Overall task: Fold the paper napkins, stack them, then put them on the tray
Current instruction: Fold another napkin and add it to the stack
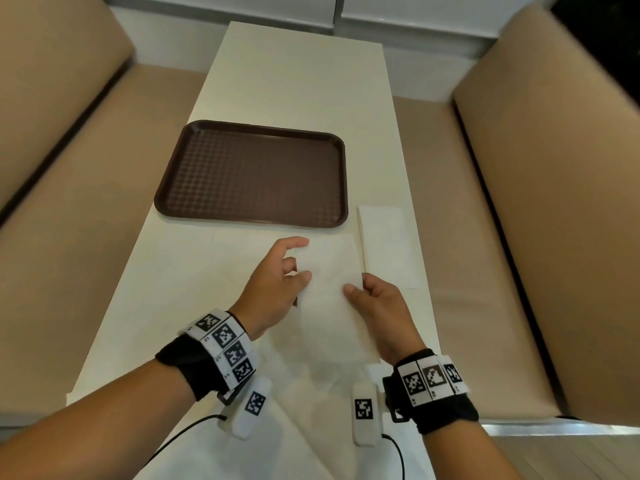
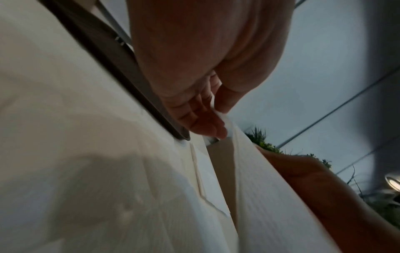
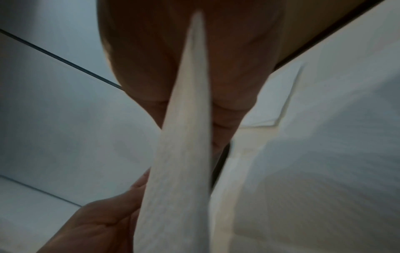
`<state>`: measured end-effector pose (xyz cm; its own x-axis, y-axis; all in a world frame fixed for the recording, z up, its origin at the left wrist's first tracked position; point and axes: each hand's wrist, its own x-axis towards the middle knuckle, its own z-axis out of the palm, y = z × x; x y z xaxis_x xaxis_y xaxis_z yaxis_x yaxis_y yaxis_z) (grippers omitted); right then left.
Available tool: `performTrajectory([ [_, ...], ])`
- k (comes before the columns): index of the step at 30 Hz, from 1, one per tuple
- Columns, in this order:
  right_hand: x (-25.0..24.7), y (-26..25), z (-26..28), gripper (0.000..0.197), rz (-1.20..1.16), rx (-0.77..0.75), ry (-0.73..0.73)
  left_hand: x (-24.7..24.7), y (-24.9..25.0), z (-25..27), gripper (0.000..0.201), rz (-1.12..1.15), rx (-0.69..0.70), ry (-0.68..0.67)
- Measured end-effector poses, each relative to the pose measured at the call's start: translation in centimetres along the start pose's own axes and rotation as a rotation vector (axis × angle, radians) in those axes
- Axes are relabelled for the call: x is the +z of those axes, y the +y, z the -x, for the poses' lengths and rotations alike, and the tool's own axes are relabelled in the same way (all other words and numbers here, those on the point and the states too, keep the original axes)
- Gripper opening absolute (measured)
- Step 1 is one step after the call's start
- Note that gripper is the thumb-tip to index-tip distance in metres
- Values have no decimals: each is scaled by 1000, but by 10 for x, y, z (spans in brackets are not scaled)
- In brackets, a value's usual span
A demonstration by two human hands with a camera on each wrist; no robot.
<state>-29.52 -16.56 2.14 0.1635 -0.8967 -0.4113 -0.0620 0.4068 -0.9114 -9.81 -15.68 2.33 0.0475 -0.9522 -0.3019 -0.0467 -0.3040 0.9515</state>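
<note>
Beige benches flank the pale worktop [image 1: 294,81]. Both hands — left hand [image 1: 273,285], right hand [image 1: 377,306] — pinch a napkin [image 1: 329,299] held up near the empty tray [image 1: 194,143]; a folded napkin [image 1: 388,244] lies just beside. Match the edges squarely before creasing — thin paper skews easily.

The right hand [image 1: 381,315] covers the right edge of the held napkin [image 1: 332,299], whose near end fades into other white paper. Both wrist views are blurred; in the right wrist view the napkin [image 3: 184,137] hides the fingertips.
</note>
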Motion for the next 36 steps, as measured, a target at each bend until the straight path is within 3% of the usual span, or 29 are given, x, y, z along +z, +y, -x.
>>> performTrajectory([
  [6,-48,-19,-52,13,104,-50,110,-3,-8,-4,49,-115,15,12],
  [15,-101,-10,-143,11,171,-1,205,-51,-54,40,50,-196,-125,84],
  [22,-111,-8,-165,14,252,11,210,-57,-71,59,51,-280,-148,84],
  [29,-112,-10,-176,7,632,-7,275,-57,-75,61,52,-294,-153,89],
  [36,-106,-22,-166,60,809,76,428,-55,-70,64,53,-344,-152,84],
])
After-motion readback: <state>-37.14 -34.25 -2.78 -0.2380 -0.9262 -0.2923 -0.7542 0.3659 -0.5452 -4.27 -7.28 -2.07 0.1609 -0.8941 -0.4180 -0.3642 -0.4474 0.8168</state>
